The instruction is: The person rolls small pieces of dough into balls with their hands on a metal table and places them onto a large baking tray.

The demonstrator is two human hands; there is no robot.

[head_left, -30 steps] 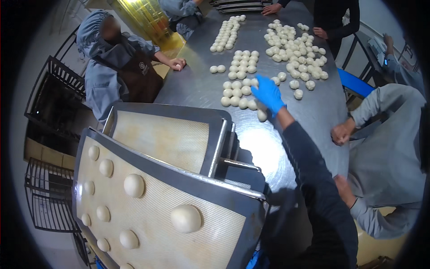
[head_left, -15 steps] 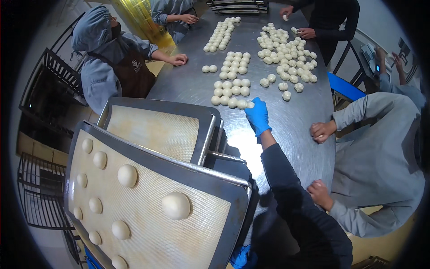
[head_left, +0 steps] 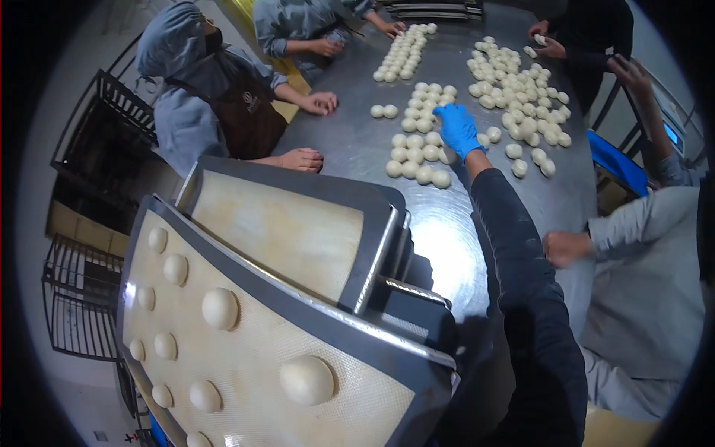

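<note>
Brushed metal formed the work table, around which several people were gathered. Over its middle reached the right hand, blue-gloved, its fingertips at the right edge of a middle block of dough balls. Its fingers were bent; whether they gripped a ball could not be told. Below the hand in the view lay a nearer block, and to its upper right a loose heap. Closest to the camera, a lined baking tray bore spaced dough rounds and overlapped a second tray.
</note>
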